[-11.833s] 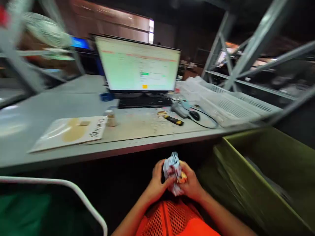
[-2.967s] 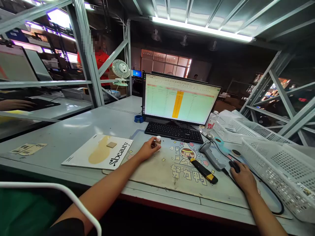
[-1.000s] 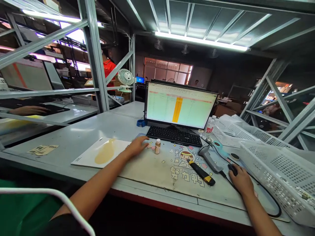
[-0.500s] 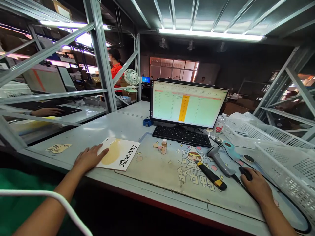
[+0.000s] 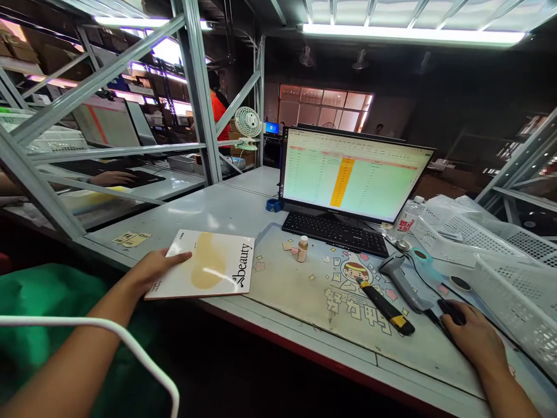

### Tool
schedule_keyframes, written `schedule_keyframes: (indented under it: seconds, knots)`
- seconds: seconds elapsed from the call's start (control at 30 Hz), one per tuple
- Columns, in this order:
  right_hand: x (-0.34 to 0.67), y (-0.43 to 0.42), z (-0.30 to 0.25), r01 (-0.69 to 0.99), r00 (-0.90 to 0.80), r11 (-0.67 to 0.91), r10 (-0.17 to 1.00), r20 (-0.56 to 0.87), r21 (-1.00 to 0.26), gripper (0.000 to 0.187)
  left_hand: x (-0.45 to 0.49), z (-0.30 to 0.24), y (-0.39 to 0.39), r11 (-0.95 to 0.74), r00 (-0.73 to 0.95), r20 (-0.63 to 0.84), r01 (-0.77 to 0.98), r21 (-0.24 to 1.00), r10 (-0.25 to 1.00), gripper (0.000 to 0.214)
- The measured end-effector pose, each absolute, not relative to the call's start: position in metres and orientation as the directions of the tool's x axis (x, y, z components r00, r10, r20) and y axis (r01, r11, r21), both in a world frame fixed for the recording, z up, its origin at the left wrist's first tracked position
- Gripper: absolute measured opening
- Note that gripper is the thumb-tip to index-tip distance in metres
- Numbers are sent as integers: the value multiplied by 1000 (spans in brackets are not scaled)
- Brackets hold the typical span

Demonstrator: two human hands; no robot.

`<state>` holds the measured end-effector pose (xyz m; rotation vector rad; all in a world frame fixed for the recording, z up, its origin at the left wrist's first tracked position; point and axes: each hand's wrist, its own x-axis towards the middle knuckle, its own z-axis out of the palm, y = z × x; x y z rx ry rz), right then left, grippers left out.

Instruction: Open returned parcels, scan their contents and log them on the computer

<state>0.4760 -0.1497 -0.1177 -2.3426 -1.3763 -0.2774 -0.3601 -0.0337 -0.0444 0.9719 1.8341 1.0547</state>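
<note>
Well, left hand (image 5: 153,269) grips glossy board (image 5: 211,262), right hand (image 5: 477,335) cups rounded mouse (image 5: 453,312)

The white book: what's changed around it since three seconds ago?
The left hand let go of the small bottle and now grips the book, pulled nearer, partly over the desk's front edge. The tan square moved rightward off the book onto the mat. The right hand stayed on the mouse.

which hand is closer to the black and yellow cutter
The right. The right hand is on the mouse, a little to the right of the cutter; the left hand is well to its left, holding the white booklet by its left side.
</note>
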Motion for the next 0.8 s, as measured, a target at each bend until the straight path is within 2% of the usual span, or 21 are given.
schedule_keyframes:
  seconds: [0.07, 0.13, 0.2, 0.37, 0.5, 0.57, 0.6, 0.67, 0.7, 0.73, 0.8]
  knots:
    - [484, -148, -120, 869, 492, -432, 801, 341, -240, 59, -355, -38, -45, 339, -349, -317, 0, 941, 882, 56]
    - [492, -146, -122, 869, 491, -430, 814, 310, -245, 60, -349, -36, -55, 226, -363, -259, -131, 965, 895, 53]
    - [497, -144, -124, 867, 492, -427, 816, 304, -257, 61, -341, -38, -65, 99, -407, -168, -185, 978, 898, 50]
    - [493, -142, -122, 856, 512, -456, 811, 281, -243, 66, -298, -44, -98, -151, -532, 27, -190, 970, 846, 58]
    - [478, -147, -114, 834, 549, -503, 792, 265, -226, 68, -248, -46, -132, -199, -473, 88, -191, 961, 877, 80]
    - [469, -151, -108, 834, 550, -499, 777, 305, -234, 68, -226, -50, -149, -214, -468, 138, -113, 970, 873, 85]
    - [464, -153, -105, 837, 547, -489, 763, 345, -245, 69, -215, -53, -157, -243, -455, 217, 1, 970, 864, 81]
    - [454, -156, -96, 856, 517, -444, 716, 470, -266, 67, -194, -60, -169, -348, -325, 429, 279, 895, 843, 63]
    - [448, -157, -91, 878, 477, -397, 696, 537, -267, 66, -183, -63, -172, -432, -198, 527, 378, 819, 826, 52]
    - [442, -157, -85, 906, 424, -335, 687, 591, -260, 63, -171, -65, -175, -542, -34, 613, 431, 722, 789, 45]
    - [428, -155, -76, 949, 312, -205, 710, 631, -238, 57, -145, -67, -175, -753, 286, 716, 427, 501, 637, 52]
